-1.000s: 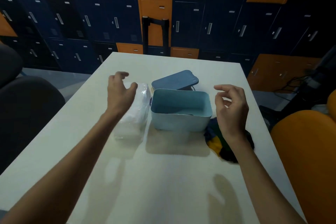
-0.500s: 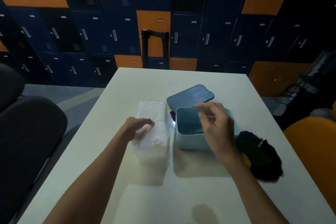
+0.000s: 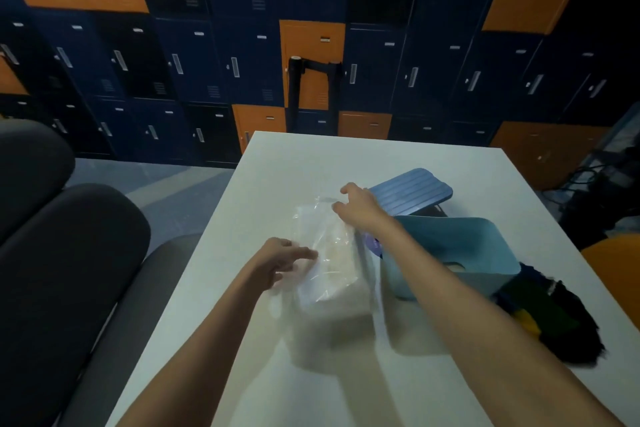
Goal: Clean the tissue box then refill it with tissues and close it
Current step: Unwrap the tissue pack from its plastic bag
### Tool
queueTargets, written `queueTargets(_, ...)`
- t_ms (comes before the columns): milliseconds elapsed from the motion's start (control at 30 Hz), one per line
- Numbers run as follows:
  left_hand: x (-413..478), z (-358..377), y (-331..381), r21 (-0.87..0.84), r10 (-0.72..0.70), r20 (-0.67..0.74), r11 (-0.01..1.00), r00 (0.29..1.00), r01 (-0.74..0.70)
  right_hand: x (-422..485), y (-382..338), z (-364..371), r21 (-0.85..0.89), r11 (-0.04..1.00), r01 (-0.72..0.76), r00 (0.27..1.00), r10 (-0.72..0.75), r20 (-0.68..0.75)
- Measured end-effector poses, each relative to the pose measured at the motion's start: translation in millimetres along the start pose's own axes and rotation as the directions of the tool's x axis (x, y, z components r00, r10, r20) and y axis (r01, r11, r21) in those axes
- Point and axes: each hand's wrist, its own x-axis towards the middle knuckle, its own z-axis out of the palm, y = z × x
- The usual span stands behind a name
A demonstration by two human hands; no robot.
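Note:
A pack of white tissues in clear plastic wrap (image 3: 330, 263) lies on the white table (image 3: 263, 374), left of the open light-blue tissue box (image 3: 460, 253). The darker blue ribbed lid (image 3: 412, 191) lies behind the box. My left hand (image 3: 280, 258) rests on the pack's left side, fingers on the wrap. My right hand (image 3: 358, 206) reaches across the box and pinches the wrap at the pack's far end. The box interior looks empty.
A dark cloth with yellow and green patches (image 3: 554, 319) lies right of the box. A grey chair (image 3: 62, 270) stands left of the table, an orange seat (image 3: 620, 274) at the right. Blue and orange lockers (image 3: 207, 45) fill the background.
My right hand has moved from over the box to the far end of the tissue pack. My left hand stays on the pack's left side. The view has shifted right.

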Motion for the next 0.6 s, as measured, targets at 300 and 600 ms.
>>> queueTargets(300, 13, -12, 11, -0.090, -0.016, 0.068, 0.996, 0.998, 0.022, 54, 13, 28, 0.239, 0.890, -0.388, 0.919, 0.354, 0.176)
queueTargets(600, 20, 2, 20, -0.177, 0.095, 0.018, 0.980, 0.995, -0.090, 51, 0, 23, 0.334, 0.891, -0.306, 0.951, 0.276, 0.136)
